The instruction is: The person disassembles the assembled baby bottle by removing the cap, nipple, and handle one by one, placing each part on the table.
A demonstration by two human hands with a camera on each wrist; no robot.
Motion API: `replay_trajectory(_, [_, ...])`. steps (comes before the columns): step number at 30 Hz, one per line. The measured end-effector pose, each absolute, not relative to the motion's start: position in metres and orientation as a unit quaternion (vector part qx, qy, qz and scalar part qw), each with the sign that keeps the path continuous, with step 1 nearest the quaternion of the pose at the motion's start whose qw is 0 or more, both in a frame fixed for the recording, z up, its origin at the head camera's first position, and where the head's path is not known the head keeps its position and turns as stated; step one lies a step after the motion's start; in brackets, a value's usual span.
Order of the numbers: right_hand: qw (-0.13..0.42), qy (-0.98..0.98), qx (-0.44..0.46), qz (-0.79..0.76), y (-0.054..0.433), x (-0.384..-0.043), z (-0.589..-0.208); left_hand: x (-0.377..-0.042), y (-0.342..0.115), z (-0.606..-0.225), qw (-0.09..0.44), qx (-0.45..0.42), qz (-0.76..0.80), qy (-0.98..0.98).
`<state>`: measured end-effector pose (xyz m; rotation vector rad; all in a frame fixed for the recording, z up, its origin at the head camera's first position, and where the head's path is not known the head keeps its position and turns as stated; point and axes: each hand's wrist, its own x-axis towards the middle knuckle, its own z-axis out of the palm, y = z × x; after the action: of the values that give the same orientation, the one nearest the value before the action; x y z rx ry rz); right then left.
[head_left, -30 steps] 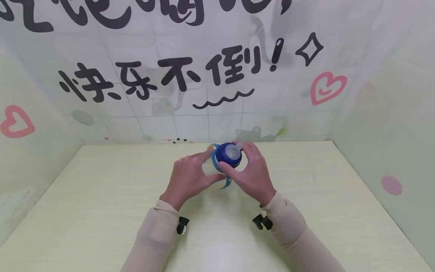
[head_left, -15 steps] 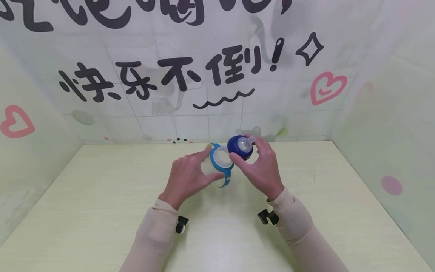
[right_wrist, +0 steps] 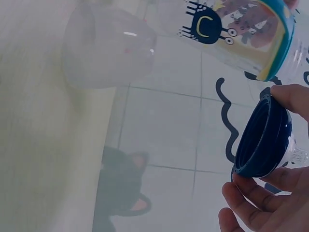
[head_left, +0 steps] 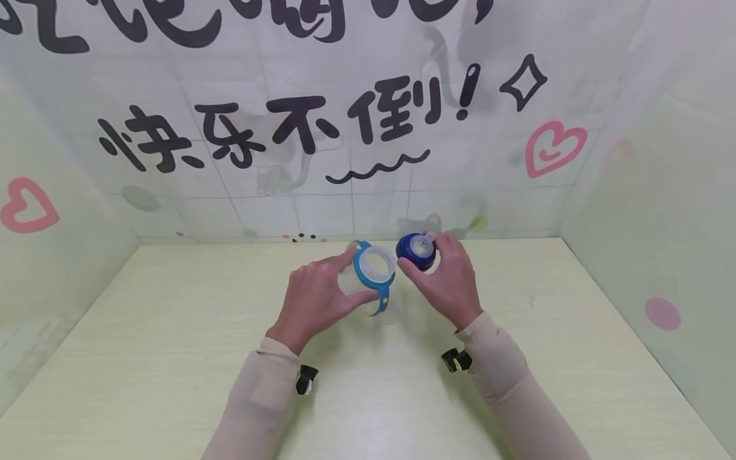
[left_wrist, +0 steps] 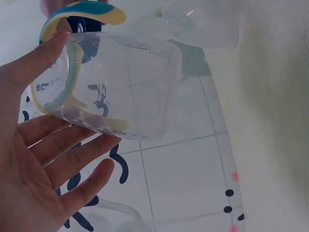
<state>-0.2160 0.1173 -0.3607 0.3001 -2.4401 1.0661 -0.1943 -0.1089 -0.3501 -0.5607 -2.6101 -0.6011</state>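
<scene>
Bottle [left_wrist: 120, 87]: held up off the table [head_left: 230, 383], near its far edge and about midway between the two far corners; tilted, its uncovered mouth turned up and toward the right edge. No liquid can be made out inside.
Left hand [head_left: 317, 297]: spans the upper part of the bottle, thumb on the near side and fingers on the far side, a wide hold.
Right hand [head_left: 453, 287]: pinches the blue cap [head_left: 416, 250] at its rim between thumb and fingertips; the clear teat [right_wrist: 299, 153] points away from the bottle.
Gap: cap and bottle are apart, the cap just beside the mouth, toward the right edge.
Slip risk: the smooth body lies against fairly straight fingers, so if the thumb slackened, the bottle could slide or roll down onto the table.
Cap risk: held only by its rim, it could twist free if it knocked the mouth or the near handle [head_left: 383, 300].
Crooked fit: if the two met at mismatched angles, the threads could bind or leave a leak.
Teat risk: fingers lie close to it; a deeper grip could squash or soil it.
Clear cover [right_wrist: 108, 46]: seems to stand on the table near the far edge; a bottle lowered carelessly could tip it.
</scene>
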Motion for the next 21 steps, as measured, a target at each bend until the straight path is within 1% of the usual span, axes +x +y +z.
replay_trajectory(11, [0.175,-0.925,0.066,0.331,0.123,-0.229,-0.38,-0.194,-0.111,-0.349,0.207,-0.202,-0.22,-0.932])
replay_trajectory(21, [0.12,-0.952,0.064,0.274,0.125,-0.234,-0.392,-0.195,-0.112,-0.349,0.201,-0.2,-0.22,-0.933])
